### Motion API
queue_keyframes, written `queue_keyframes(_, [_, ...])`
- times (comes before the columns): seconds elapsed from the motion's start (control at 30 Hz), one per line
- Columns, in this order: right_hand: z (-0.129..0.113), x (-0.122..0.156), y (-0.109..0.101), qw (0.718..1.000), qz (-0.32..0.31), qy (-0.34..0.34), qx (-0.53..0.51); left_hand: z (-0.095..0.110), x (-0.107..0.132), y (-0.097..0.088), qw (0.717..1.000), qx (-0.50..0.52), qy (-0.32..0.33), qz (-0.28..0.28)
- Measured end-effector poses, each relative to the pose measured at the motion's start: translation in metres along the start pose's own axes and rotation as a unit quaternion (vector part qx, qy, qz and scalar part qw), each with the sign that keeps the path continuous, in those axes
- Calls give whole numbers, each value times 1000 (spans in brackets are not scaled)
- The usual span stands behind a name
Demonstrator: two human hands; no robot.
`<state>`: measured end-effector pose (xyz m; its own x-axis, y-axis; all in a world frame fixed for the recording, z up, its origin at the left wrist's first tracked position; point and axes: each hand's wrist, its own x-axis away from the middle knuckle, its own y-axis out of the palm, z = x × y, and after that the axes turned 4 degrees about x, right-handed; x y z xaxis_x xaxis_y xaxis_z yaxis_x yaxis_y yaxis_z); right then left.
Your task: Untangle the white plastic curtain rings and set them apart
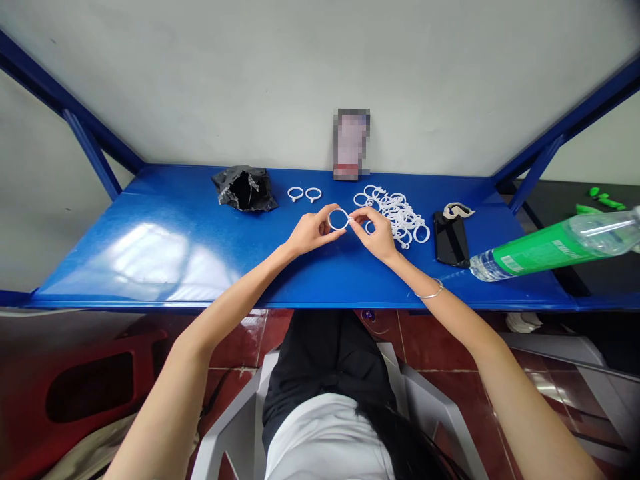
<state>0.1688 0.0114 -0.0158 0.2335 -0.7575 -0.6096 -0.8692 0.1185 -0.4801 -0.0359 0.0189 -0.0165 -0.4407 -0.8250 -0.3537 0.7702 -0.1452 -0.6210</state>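
Observation:
Both my hands meet over the middle of the blue table (165, 247) and pinch one white plastic ring (339, 219) between them. My left hand (311, 232) grips the ring's left side with thumb and fingers closed. My right hand (376, 232) pinches its right side. Just right of my hands lies a pile of several white rings (400, 213). Two separate white rings (304, 194) lie side by side farther back, left of centre.
A crumpled black bag (244, 189) sits at the back left. A black phone (450, 239) and a white clip-like piece (457, 211) lie right of the pile. A green-labelled bottle (555, 247) lies at the right. A small upright object (351, 144) leans on the wall.

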Motion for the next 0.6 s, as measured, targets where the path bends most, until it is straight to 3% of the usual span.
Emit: queue_keyframes(0.6, [-1,1,0,1000,9,-8,1,-2,0,1,1000,4,3,11])
